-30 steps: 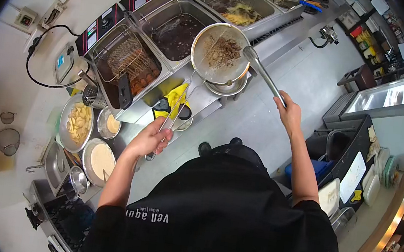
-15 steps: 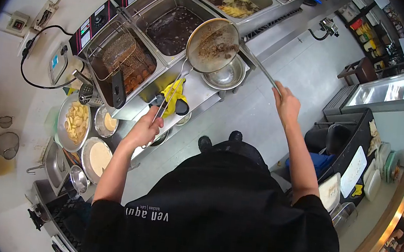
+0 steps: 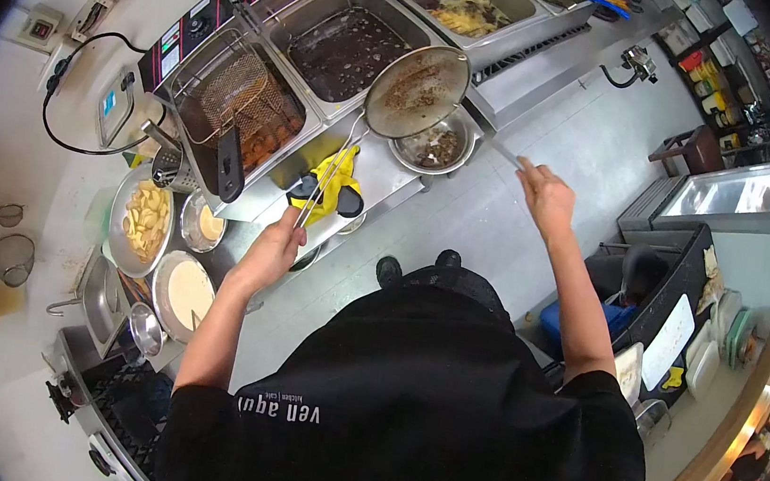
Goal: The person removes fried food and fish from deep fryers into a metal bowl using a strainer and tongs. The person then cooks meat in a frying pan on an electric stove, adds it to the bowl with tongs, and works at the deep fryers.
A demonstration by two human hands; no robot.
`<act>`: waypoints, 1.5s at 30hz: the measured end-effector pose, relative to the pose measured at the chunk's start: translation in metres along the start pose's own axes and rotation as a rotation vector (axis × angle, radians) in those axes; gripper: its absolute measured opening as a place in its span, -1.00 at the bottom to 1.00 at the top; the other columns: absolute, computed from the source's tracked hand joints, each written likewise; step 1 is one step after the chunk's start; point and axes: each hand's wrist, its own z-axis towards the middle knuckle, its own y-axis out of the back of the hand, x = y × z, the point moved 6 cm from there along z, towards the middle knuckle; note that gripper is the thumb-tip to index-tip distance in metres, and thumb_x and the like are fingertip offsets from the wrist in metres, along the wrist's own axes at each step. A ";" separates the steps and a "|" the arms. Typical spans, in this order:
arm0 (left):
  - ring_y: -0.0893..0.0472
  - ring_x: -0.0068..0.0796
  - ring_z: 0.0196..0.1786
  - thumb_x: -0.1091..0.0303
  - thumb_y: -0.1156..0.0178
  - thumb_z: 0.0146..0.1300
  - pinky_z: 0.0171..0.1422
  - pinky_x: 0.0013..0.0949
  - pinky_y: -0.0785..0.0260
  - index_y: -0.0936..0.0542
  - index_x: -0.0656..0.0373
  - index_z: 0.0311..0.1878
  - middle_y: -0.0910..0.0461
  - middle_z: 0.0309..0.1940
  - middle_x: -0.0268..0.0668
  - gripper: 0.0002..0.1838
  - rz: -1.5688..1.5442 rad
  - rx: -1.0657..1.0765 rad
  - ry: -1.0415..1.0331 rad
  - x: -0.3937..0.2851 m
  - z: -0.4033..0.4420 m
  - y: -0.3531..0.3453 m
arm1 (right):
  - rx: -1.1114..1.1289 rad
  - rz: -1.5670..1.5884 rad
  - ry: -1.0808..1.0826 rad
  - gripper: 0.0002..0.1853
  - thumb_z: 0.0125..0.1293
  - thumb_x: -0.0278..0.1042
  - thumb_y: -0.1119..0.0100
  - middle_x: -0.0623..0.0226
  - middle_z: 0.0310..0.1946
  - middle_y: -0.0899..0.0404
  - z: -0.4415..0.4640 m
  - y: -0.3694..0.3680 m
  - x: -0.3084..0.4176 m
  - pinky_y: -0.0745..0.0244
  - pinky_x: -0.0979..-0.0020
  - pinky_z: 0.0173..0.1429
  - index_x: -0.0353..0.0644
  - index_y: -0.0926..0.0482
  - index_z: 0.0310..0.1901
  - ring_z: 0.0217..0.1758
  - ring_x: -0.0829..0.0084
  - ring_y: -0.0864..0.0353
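My left hand (image 3: pixel 272 249) is closed round the wire handle of a round mesh strainer (image 3: pixel 417 92). Brown crumbs cling to the mesh, which is tilted over a steel bowl (image 3: pixel 460 160). More dark crumbs (image 3: pixel 437 145) lie inside that bowl. In my right hand (image 3: pixel 547 197) is a long flat metal tool (image 3: pixel 506 152), its far end reaching toward the strainer's rim; I cannot make out its kind. Beneath the strainer's handle, a yellow-and-black cloth or glove (image 3: pixel 338 183) lies on the counter.
Fryer vats of dark oil (image 3: pixel 345 51) line the back; one has a frying basket (image 3: pixel 247 97) with browned food, another pale frying pieces (image 3: pixel 468 14). At left stand a bowl of pale cut pieces (image 3: pixel 147 221) and a bowl of batter (image 3: pixel 188 292).
The clump of brown crumbs in the strainer has shrunk, and crumbs now show in the steel bowl. The strainer has shifted slightly right and tilted more. Both hands keep their hold.
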 end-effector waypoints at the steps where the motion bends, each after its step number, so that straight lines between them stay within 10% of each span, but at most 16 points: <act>1: -0.57 -0.02 -0.36 0.54 0.09 0.29 -0.23 -0.16 -0.39 -0.22 0.21 0.02 -0.53 -0.44 -0.04 -0.75 0.031 0.003 -0.004 -0.003 -0.002 0.002 | 0.001 0.002 0.002 -0.76 0.23 -0.19 -0.16 0.38 -0.52 -0.50 0.009 0.009 0.003 -0.45 0.29 -0.45 0.11 -0.59 -0.06 -0.52 0.29 -0.54; 38: -0.55 0.06 -0.29 0.65 0.07 0.12 -0.23 -0.07 -0.37 -0.25 0.29 -0.20 -0.50 -0.40 0.01 -0.82 0.247 -0.093 -0.099 -0.043 -0.030 0.012 | -0.094 -0.186 0.414 -0.52 0.01 -0.45 -0.07 0.51 -0.39 -0.45 0.026 0.043 0.025 -0.34 0.38 -0.34 0.16 -0.57 0.04 -0.42 0.45 -0.43; 45: -0.55 0.07 -0.30 0.65 0.07 0.12 -0.23 -0.06 -0.37 -0.25 0.28 -0.19 -0.50 -0.39 0.02 -0.82 0.268 -0.149 -0.086 -0.060 -0.038 0.024 | 0.210 -0.249 0.248 -0.66 0.07 -0.45 -0.05 0.38 -0.47 -0.53 0.029 -0.002 0.004 -0.48 0.32 -0.36 0.04 -0.62 -0.10 -0.47 0.34 -0.56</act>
